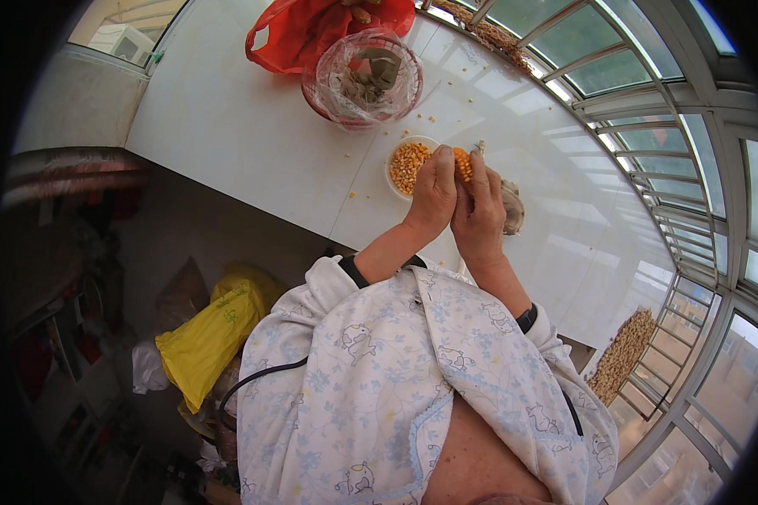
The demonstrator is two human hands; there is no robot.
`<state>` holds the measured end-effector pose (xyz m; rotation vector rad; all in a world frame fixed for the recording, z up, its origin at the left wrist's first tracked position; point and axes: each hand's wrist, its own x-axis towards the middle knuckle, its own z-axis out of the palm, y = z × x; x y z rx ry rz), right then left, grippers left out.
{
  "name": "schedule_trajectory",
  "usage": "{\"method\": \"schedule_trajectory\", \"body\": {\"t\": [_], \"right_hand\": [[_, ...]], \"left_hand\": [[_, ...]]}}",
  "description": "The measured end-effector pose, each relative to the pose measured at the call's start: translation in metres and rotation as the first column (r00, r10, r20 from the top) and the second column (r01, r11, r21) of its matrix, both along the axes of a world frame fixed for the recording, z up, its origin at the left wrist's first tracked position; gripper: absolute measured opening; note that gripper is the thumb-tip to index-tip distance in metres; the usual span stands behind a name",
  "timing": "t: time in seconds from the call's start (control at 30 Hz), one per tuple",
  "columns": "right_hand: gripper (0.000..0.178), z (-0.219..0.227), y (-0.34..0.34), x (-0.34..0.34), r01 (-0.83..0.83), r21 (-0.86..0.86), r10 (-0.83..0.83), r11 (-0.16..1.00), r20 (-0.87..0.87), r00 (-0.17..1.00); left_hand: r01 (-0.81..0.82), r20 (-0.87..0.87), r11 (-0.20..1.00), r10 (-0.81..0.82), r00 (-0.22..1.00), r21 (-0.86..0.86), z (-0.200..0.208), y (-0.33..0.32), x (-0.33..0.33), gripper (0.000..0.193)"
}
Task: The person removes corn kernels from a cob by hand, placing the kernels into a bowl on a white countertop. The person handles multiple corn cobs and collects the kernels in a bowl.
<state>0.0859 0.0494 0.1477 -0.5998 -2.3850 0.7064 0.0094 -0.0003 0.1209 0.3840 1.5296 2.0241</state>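
Both my hands are closed around an orange corn cob (462, 165), held above the white counter. My left hand (435, 192) grips its left side, thumb near the top. From the right, my right hand (478, 210) wraps it, and part of the cob is hidden by the fingers. Just left of my hands, a round white bowl (388, 174) holds loose corn kernels (408, 166). Close beside my right hand lies a greyish-beige object (512, 209), partly covered, whose kind I cannot make out.
Beyond the bowl stands a red basket (313, 103) lined with a clear plastic bag (337, 80), dry husk-like pieces inside. A red plastic bag (282, 35) lies behind it. Scattered kernels dot the white counter (253, 151). Barred windows (648, 143) run along the right; a yellow bag (210, 337) hangs lower left.
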Motion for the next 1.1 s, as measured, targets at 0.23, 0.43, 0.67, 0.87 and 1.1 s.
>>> {"method": "schedule_trajectory", "body": {"t": [0.23,0.43,0.67,0.87,1.1], "right_hand": [[0.042,0.0,-0.002,-0.003,0.024,-0.038,-0.024,0.999,-0.015,1.0],[0.043,0.0,0.005,-0.003,0.029,-0.184,-0.034,0.982,-0.027,0.999],[0.038,0.007,0.02,0.003,-0.142,-0.887,-0.175,0.439,-0.24,0.955],[0.034,0.004,0.031,0.01,-0.092,-0.956,-0.369,0.278,-0.195,0.909],[0.039,-0.003,0.028,0.012,-0.083,-0.97,-0.332,0.23,-0.159,0.93]], "left_hand": [[-0.073,-0.23,0.995,0.056,0.972,-0.067,-0.004,-0.001,0.004,0.033],[0.042,0.092,0.995,-0.034,0.995,-0.086,-0.003,-0.009,-0.001,0.032],[-0.006,0.722,0.89,-0.366,0.587,0.456,0.0,-0.015,-0.025,0.045],[-0.138,0.703,0.751,-0.514,0.491,0.646,0.02,-0.026,-0.033,0.06],[-0.201,0.657,0.651,-0.596,0.461,0.732,0.031,-0.042,-0.038,0.069]]}}
